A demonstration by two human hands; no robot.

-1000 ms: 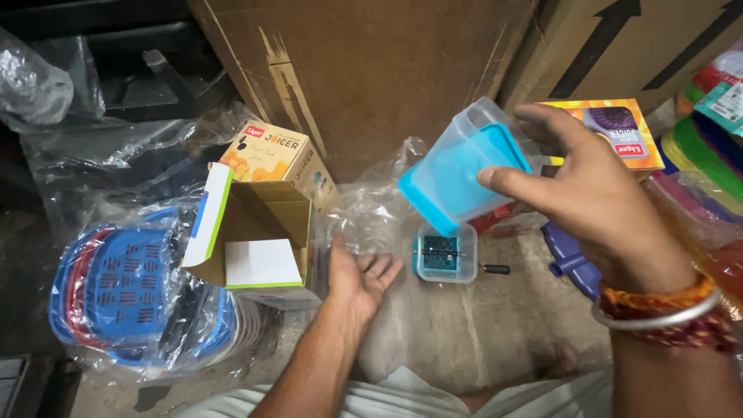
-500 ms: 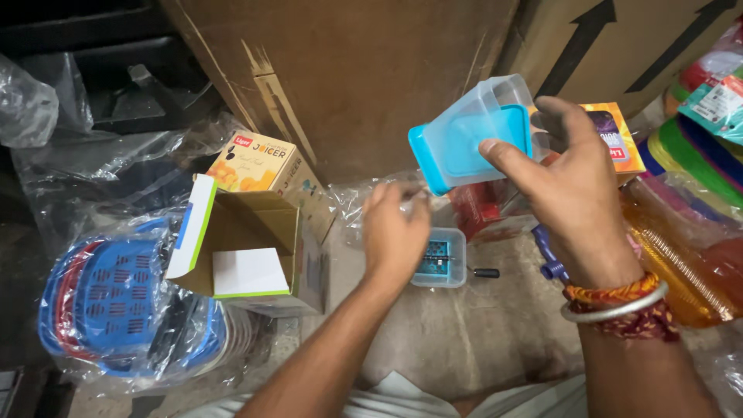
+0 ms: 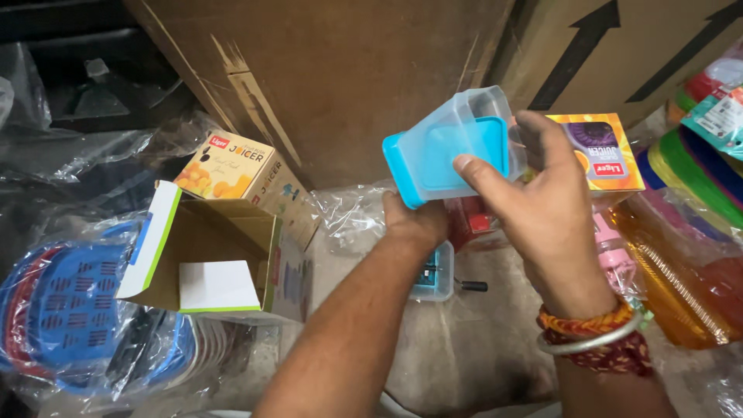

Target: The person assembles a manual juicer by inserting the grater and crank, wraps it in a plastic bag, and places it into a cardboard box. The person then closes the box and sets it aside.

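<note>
The clear container with blue lid (image 3: pixel 453 147) is sitting tilted in my right hand (image 3: pixel 542 209), which is grasping it; my left hand (image 3: pixel 414 220) is cupping its lower corner from beneath, above the small clear box (image 3: pixel 437 275).

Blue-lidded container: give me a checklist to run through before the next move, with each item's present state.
1. Right hand holds the blue-lidded container, thumb on the lid: ok.
2. Container level: not ok, it is tilted, lid facing the camera.
3. Left hand free: cannot tell, its fingers are hidden beneath the container.
4. Small clear part on the floor in view: ok, partly hidden by the left forearm.
5. Open carton ready with flap up: ok.
6. Carton inside bare: cannot tell, only one inner wall shows.
</note>
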